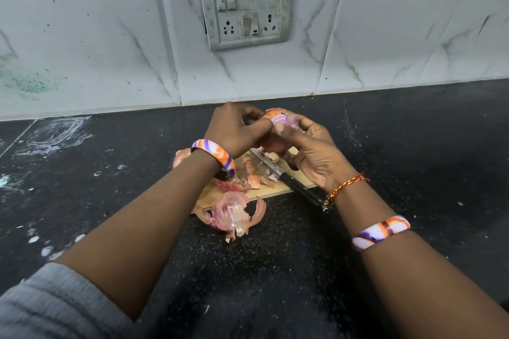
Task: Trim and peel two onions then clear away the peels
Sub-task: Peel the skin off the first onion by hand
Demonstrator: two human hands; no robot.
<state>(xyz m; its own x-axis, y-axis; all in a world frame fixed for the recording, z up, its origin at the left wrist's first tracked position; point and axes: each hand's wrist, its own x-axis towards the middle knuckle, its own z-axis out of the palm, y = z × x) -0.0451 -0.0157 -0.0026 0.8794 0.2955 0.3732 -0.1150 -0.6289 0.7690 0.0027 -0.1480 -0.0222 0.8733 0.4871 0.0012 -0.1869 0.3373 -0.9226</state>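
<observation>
Head view: onion [281, 122] sits lifted above the board [278, 190], so skin drops clear. Your right hand [311, 154] cups and grips it from below; your left hand [237, 129] is closed on it too, fingers pinching skin at the top. Knife [286, 177] lies parked on the board, blade away from your wrists. Peels [234, 215] spill onto the counter [413, 146]. A second onion [180, 157] waits behind your left wrist.
</observation>
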